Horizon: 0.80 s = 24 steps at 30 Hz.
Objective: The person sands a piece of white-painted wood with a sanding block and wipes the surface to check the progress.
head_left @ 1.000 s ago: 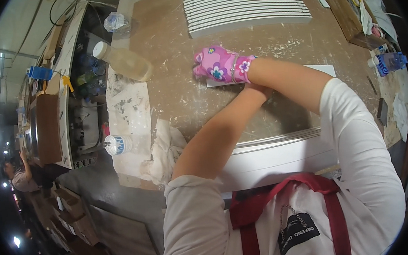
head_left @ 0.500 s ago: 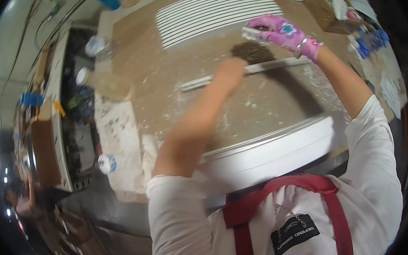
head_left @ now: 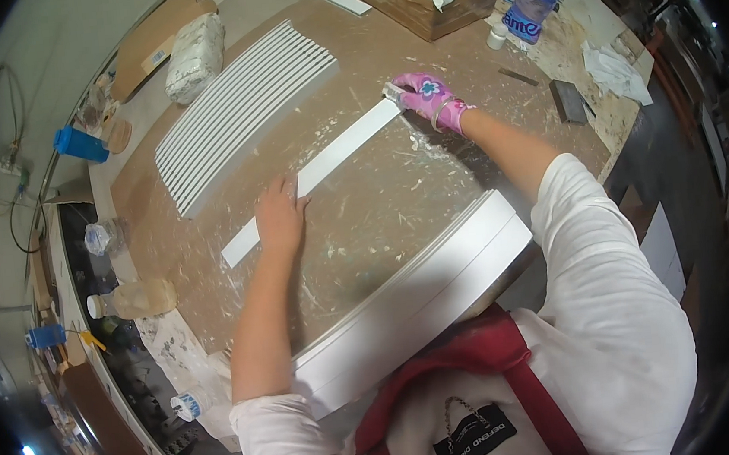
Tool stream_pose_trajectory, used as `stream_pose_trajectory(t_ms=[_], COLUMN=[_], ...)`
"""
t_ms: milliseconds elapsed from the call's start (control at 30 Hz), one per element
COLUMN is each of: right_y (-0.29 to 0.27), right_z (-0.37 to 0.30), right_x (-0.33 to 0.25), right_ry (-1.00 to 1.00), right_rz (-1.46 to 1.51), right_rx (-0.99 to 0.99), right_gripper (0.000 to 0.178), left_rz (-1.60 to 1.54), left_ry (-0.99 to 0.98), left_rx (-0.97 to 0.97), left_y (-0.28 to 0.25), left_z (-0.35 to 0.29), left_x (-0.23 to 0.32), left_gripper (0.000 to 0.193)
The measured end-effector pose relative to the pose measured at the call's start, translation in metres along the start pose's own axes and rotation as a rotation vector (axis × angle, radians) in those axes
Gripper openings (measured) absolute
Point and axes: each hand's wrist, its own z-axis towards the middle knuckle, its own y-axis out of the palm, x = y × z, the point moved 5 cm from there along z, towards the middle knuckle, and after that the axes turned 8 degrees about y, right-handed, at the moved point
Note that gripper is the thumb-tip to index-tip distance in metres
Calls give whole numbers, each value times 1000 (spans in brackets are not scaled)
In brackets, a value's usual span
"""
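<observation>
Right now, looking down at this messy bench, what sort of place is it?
Probably a workshop for plaster or wood mouldings. A dusty, paint-spattered workbench holds a stack of white curved strips and a large white curved moulding, while the left hand steadies a flat white strip and the gloved right hand works its end.

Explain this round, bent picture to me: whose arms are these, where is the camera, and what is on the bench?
The camera sits on a person's head and looks down, so the arms are their own; the wide lens bends straight edges. The bare left hand presses flat on a long white strip lying on the dusty workbench. The right hand, in a pink flowered glove, has its grip on something small at the strip's far end; I cannot tell what. Nearby lie a ribbed white panel, a thick white board, a wooden box and a blue bottle.
</observation>
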Motion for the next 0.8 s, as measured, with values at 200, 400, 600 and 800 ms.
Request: stream_pose_trajectory(t_ms=[200, 400, 600, 800], right_y=[-37, 48, 252, 274], right_z=[-42, -28, -89, -29], right_x=[-37, -197, -339, -327], right_ry=[156, -924, -830, -866], right_rz=[-211, -260, -216, -368], right_rx=[-511, -262, -748, -490], right_gripper=[29, 30, 26, 16], left_rz=[19, 114, -307, -295], left_ry=[-2, 29, -33, -26], left_rx=[49, 145, 195, 263], left_y=[5, 24, 85, 59], left_z=[-11, 4, -8, 2], left_x=[-17, -10, -41, -22], left_gripper=[40, 34, 36, 32])
